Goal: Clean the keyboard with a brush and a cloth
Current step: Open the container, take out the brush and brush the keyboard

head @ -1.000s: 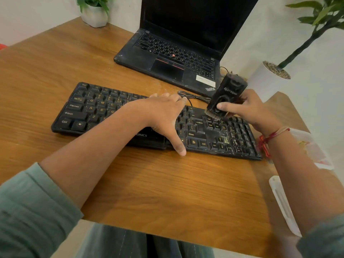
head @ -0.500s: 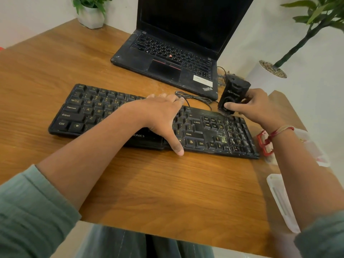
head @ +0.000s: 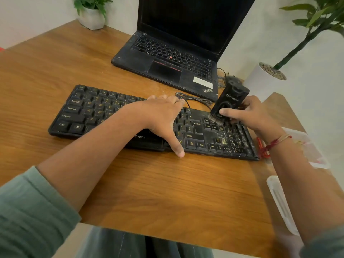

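Note:
A dusty black keyboard (head: 89,112) lies across the wooden desk (head: 167,192). My left hand (head: 160,118) rests flat on its middle, fingers spread, thumb at the front edge. My right hand (head: 249,114) grips a black block-shaped brush (head: 229,101), tilted, with its bristles touching the keys at the upper right of the keyboard, near the Enter key. No cloth is in view.
A black laptop (head: 167,58) stands open behind the keyboard, with the keyboard's cable (head: 193,99) coiled in between. White plant pots sit at the back left (head: 92,19) and to the right (head: 264,81). Clear plastic containers (head: 307,146) lie at the desk's right edge.
The brush went from the keys back to the keyboard's rear edge, and now it is down on the keys again near Enter. My left hand has stayed in place.

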Demonstrator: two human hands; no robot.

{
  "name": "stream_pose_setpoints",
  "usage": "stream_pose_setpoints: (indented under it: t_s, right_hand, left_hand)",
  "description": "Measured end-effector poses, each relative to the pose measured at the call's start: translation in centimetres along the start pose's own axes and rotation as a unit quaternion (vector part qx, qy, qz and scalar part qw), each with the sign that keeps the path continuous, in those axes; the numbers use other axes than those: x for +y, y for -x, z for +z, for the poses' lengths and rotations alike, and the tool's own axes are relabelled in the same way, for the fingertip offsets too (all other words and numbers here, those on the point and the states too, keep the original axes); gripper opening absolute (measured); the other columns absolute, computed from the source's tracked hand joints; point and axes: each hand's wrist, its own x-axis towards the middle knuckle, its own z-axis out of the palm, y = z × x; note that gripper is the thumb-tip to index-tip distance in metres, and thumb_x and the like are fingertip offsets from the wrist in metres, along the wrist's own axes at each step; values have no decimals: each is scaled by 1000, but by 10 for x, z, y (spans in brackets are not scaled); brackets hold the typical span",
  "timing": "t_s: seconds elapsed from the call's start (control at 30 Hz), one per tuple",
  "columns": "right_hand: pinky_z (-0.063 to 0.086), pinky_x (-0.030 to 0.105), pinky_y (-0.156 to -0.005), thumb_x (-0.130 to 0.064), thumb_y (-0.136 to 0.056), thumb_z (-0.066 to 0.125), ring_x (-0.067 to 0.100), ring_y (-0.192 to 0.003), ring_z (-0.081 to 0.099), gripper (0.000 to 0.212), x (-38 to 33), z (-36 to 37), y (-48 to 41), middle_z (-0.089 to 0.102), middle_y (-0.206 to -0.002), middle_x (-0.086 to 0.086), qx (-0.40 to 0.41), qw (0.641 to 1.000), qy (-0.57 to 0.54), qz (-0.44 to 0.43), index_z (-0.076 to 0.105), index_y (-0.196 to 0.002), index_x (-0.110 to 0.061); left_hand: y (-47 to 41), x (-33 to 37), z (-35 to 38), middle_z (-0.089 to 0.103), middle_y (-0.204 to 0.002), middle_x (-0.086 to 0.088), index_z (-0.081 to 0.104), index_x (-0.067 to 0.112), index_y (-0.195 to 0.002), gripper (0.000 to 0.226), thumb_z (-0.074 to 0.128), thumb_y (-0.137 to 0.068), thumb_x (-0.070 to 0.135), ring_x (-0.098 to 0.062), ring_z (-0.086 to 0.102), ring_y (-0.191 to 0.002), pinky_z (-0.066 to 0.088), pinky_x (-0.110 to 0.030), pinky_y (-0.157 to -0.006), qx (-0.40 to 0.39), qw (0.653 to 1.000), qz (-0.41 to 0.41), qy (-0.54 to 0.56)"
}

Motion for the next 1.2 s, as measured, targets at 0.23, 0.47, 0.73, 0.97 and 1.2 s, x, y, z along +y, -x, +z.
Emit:
stream_pose_setpoints:
  t_s: [0.23,0.47,0.73,0.97,1.2]
  right_hand:
    - [55,28,-67,-20,-76,77,12,-75,64,15,-9,-3,-5,69,-88,2,40,999,32,-10,64,-84,-23]
    - [53,31,-73,-24,-76,78,12,-78,62,20,-11,-3,-13,67,-89,-1,71,994,77,15,63,-90,-21]
    - [58,34,-73,-27,-75,78,20,-85,68,27,-13,11,-9,69,-88,-2,39,999,30,14,65,-96,-15]
    - [59,37,-73,-24,-76,77,23,-87,69,26,-19,18,6,71,-97,5,-25,1000,-18,-7,66,-98,-14]
    - [53,26,-69,-28,-75,77,16,-82,67,33,-17,4,9,70,-88,-1,36,998,60,-8,67,-101,-10]
  left_hand:
    - [0,0,1,15,-160,-1,-1,19,-157,148,70,-44,84,-26,16,-146,19,-49,-117,-2,1000,-2,1]
    - [0,0,0,17,-159,-1,0,19,-157,146,72,-46,83,-25,18,-145,20,-48,-117,1,1000,-2,3]
    - [1,0,0,19,-159,-2,4,18,-156,145,71,-45,83,-26,20,-145,21,-47,-117,3,1000,-1,2]
    - [1,0,-1,15,-160,-1,0,19,-157,146,71,-46,83,-26,15,-147,19,-48,-118,-3,1000,-5,1]
    - [1,0,0,18,-159,-1,2,18,-157,146,72,-46,82,-25,18,-146,20,-48,-118,1,1000,-1,4]
